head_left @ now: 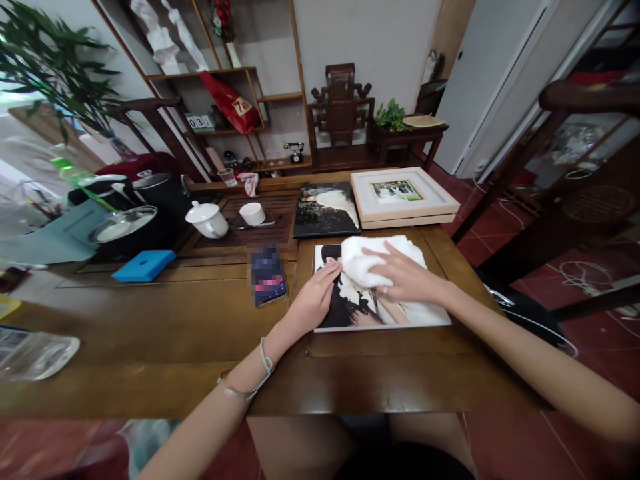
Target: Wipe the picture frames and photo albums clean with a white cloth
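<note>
A photo panel [370, 319] with a printed picture of people lies flat on the wooden table in front of me. My right hand [400, 272] grips a bunched white cloth [357, 263] and presses it against the panel's upper part. On the panel's left side rests my left hand [317, 293], its fingers stretched out flat, with the fingertips beside the cloth. The cloth and both hands cover part of the picture. Just behind stand a dark photo panel [325, 212] and light wooden picture frames [405, 200], stacked.
A phone [269, 277] lies left of the panel on the table [200, 333]. Farther left are a blue block [144, 265], a white lidded cup [207, 220], a small white bowl [253, 213] and a dark pot [160, 193]. A plastic pouch [43, 353] lies at the far left.
</note>
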`<state>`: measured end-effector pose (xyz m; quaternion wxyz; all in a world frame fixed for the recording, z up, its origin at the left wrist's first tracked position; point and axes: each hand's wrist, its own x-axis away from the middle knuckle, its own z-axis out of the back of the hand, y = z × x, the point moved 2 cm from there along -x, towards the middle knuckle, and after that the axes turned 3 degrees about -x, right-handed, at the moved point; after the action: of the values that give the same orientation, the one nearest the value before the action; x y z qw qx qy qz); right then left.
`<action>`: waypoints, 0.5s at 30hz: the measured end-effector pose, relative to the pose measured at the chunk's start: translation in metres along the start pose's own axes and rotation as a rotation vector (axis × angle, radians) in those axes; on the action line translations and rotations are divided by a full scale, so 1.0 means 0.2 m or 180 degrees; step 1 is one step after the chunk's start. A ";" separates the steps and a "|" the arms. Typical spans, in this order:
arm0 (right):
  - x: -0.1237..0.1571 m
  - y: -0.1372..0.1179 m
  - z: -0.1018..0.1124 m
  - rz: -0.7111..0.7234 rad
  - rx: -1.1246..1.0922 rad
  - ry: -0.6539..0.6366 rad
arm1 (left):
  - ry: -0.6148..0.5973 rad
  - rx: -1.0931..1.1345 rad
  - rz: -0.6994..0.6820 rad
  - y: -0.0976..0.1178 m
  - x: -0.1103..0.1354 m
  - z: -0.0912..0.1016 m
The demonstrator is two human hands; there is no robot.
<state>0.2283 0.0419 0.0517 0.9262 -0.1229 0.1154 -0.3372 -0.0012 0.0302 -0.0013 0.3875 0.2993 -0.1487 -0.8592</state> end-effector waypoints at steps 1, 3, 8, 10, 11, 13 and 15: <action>-0.05 0.04 0.01 -0.0026 -0.0023 0.0030 | -0.0013 -0.0012 0.0013 0.00 0.00 0.00; -0.12 0.10 0.02 -0.0087 -0.0050 0.0095 | -0.0031 -0.0040 0.0049 0.00 0.00 0.00; -0.14 0.10 0.03 -0.0049 0.0033 0.0049 | -0.0005 -0.0061 0.0073 -0.01 0.00 0.00; -0.07 0.03 0.03 0.0036 0.0076 -0.0091 | -0.0026 -0.0069 0.0078 0.00 0.00 0.00; -0.02 -0.03 0.02 0.0093 0.0088 -0.0175 | -0.0031 -0.0067 0.0078 0.00 -0.01 0.00; 0.09 -0.15 0.00 0.0246 0.0061 -0.0356 | -0.0043 -0.0063 0.0081 0.01 -0.01 0.00; 0.20 -0.27 -0.02 0.0420 -0.0024 -0.0524 | -0.0057 -0.0060 0.0092 0.01 -0.01 0.00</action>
<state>0.2252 -0.0252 0.0599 0.9523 -0.1458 0.0480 -0.2639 -0.0002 0.0301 0.0007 0.4014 0.2857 -0.1483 -0.8575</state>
